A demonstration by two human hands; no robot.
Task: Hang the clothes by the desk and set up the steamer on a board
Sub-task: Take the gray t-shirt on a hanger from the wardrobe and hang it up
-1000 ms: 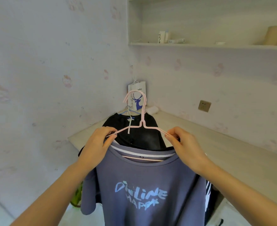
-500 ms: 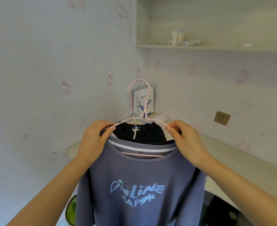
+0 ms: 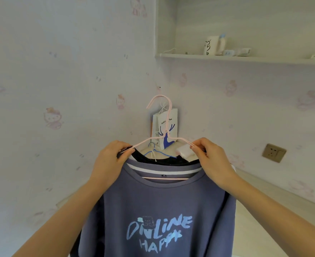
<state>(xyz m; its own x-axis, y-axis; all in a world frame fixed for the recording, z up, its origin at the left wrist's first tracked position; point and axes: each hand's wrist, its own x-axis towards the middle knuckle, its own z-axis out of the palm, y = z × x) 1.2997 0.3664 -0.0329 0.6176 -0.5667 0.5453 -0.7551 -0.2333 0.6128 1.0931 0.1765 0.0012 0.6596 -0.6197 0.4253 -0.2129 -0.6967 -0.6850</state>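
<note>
Left grip [image 3: 112, 160] pinched on the left shoulder of a thin pink wire hanger [image 3: 164, 138], thumb and fingers curled round wire and collar together. Right grip [image 3: 211, 158] pinched likewise on the right shoulder — fingertips closed on the wire just beside the neckline. Hanger held up level between both, hook upright and free in the air, touching nothing. Hung from it, a slate-blue short-sleeved T-shirt [image 3: 164, 210] with pale blue lettering "ONLINE HAPPY" across the chest and a white-striped collar, draped straight down in front of the arms. Just behind the collar, a black garment [image 3: 153, 159] on a blue wire hanger [image 3: 158, 152], mostly hidden. Beyond, in the corner, a white paper bag [image 3: 165, 127] with a blue deer print and a small white packet [image 3: 184, 151] on the pale wooden tabletop [image 3: 275, 197]. On the wall to the right, a brass-coloured socket [image 3: 273, 152]; higher up, a pale shelf [image 3: 245, 59] bearing a white mug [image 3: 211, 45] and small items — too blurred to tell apart.
</note>
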